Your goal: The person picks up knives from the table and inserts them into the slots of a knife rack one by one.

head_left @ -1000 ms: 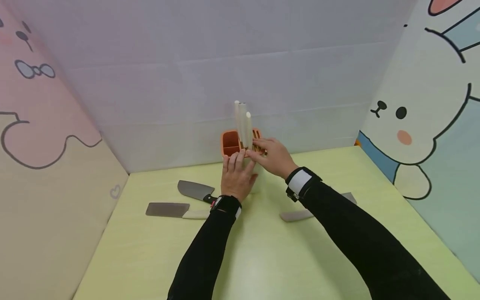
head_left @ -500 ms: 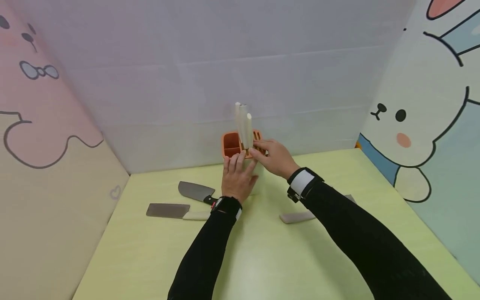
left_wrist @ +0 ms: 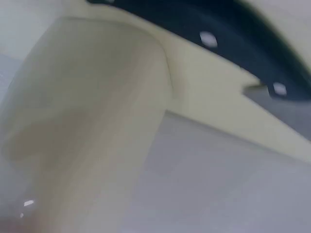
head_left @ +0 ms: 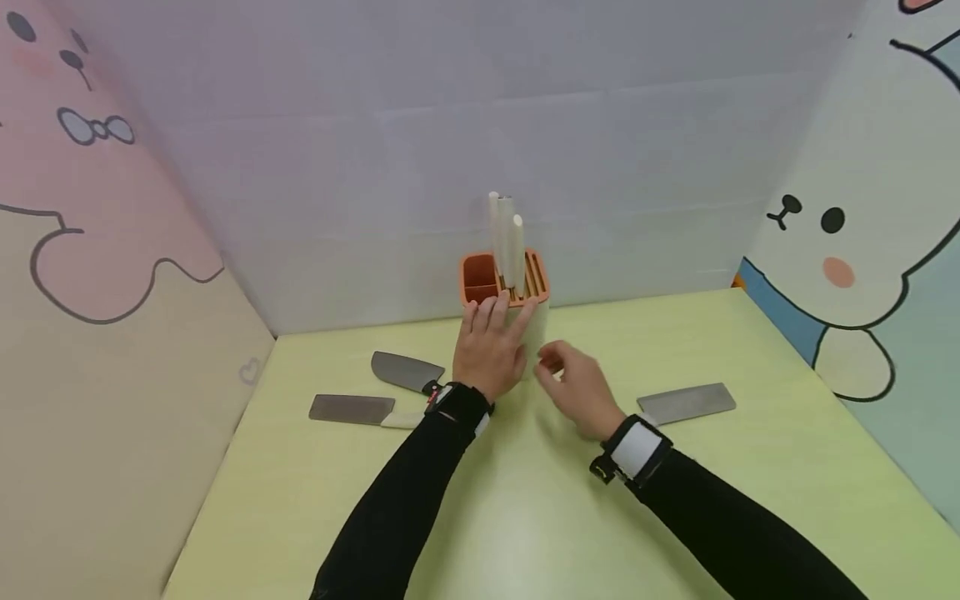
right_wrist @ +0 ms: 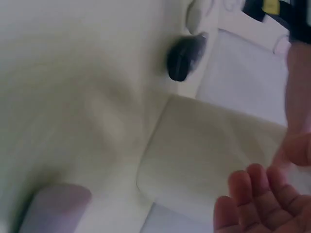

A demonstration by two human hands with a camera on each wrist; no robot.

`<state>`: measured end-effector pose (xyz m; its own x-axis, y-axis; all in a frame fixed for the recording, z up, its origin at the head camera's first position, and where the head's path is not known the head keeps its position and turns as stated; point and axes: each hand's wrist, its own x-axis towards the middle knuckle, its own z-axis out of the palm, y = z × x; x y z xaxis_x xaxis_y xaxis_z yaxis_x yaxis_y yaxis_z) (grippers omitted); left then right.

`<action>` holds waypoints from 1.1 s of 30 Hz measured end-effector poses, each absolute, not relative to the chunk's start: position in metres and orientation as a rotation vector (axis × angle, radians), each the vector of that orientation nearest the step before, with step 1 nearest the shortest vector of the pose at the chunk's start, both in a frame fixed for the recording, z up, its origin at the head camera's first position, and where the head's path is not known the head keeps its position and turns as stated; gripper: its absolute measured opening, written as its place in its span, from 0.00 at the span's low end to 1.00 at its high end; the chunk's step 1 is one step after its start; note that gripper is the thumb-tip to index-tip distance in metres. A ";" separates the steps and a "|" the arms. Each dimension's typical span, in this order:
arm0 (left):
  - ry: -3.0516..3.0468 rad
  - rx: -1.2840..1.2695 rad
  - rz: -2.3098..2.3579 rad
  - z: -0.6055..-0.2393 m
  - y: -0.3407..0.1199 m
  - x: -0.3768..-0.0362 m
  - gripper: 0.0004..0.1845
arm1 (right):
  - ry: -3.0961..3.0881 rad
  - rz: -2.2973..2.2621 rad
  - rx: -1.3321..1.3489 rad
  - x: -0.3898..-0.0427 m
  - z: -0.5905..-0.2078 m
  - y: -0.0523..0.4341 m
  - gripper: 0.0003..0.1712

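Knife block (head_left: 539,327) with 3 white handles (head_left: 506,246), left hand (head_left: 489,350) spread against it, right hand (head_left: 582,392) loosely curled nearby

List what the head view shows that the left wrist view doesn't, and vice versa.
Only the head view: the right hand, the three white handles standing in the holder, and the cleaver blade at right.
Only the left wrist view: the pale rivets on the black handle, which the left arm largely covers in the head view.
Both: the holder's body, that handle's blade, the table, the wall.
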<state>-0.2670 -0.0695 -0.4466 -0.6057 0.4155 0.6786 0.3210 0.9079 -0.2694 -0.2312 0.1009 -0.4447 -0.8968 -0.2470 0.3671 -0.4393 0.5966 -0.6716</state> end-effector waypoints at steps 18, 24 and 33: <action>-2.501 -0.746 -0.143 -0.414 -0.090 -0.257 0.47 | -2.836 0.496 0.974 -0.244 -0.521 0.023 0.19; -2.517 -0.771 -0.153 -0.415 -0.092 -0.256 0.49 | -2.810 0.481 1.009 -0.236 -0.522 0.027 0.25; -2.509 -0.800 -0.146 -0.417 -0.095 -0.256 0.49 | -2.744 0.267 1.083 -0.214 -0.507 0.039 0.16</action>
<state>-0.2555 -0.0955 -0.4173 -0.7030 0.5141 0.4914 0.5678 0.8218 -0.0476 -0.2138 0.0389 -0.5068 -0.7187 -0.6561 0.2305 -0.6882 0.7186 -0.1002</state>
